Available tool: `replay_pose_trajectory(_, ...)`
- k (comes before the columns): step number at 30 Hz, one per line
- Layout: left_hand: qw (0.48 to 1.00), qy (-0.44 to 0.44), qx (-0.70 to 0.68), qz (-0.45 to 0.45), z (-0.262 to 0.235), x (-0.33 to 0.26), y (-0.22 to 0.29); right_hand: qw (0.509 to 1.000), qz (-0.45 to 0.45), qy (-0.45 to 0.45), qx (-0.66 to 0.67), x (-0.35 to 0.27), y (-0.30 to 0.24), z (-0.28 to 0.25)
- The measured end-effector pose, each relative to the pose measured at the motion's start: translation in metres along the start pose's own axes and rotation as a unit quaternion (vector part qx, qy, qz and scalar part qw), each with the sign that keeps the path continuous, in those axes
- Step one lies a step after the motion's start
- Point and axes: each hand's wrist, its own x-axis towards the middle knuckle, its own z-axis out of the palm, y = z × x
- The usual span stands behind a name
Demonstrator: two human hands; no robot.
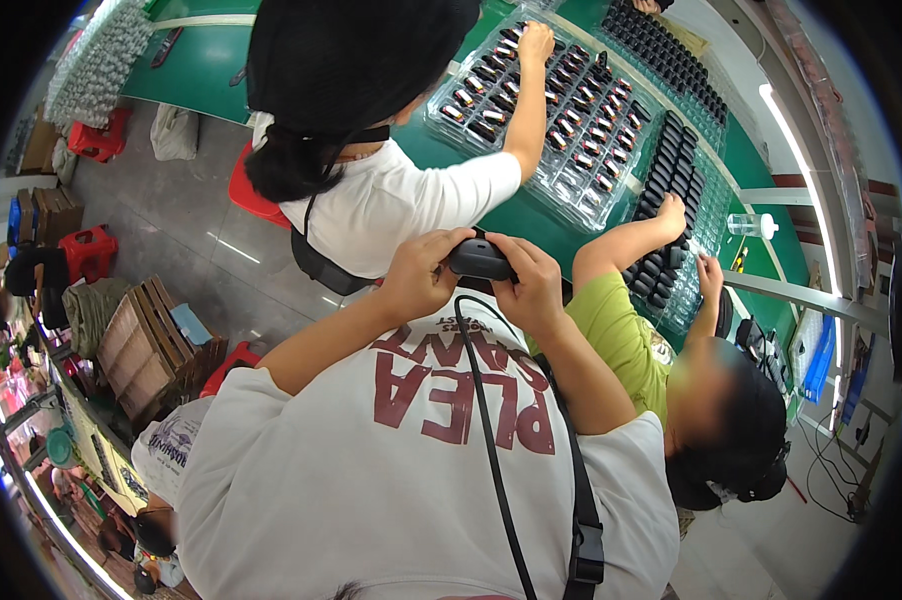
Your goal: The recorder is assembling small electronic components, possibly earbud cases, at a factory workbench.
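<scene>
In front of my chest, a small black case (pixel 481 260) with rounded ends is held up between my two hands. My left hand (pixel 423 272) grips its left end, fingers bent and thumb along the near side. My right hand (pixel 531 283) pinches the other end with thumb and fingers. A black cord (pixel 479 400) runs down over my shirt from just below the case; whether it joins the case, I cannot tell. Beyond my hands is a green worktable (pixel 511 222) with a clear plastic tray (pixel 571 200) of dark pieces with red and white parts.
At the table, a person in white (pixel 401 200) reaches into the tray. To my right, a person in green (pixel 621 320) handles rows of black cases (pixel 661 180). A clear jar (pixel 751 225) stands nearby. Behind on the left are red stools (pixel 89 252) and wooden crates (pixel 146 345).
</scene>
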Motion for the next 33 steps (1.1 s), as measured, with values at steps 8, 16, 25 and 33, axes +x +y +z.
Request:
replay_pose_trajectory(8,0.927,-0.098,-0.236,-0.276,-0.01,0.007,-0.005,0.837,0.317,-0.05,0.444,-0.006,0.023,0.013)
replay_pose_trajectory(16,0.942,-0.131,-0.242,-0.19,-0.009,0.017,0.003,0.78,0.327,-0.144,0.513,-0.005,0.046,0.0)
replay_pose_trajectory(25,0.92,-0.081,-0.219,-0.314,0.01,0.038,-0.007,0.831,0.277,-0.145,0.461,0.026,0.068,-0.019)
replay_pose_trajectory(33,0.929,-0.052,-0.178,-0.321,0.026,0.046,-0.02,0.861,0.416,0.279,-0.088,-0.023,0.386,-0.155)
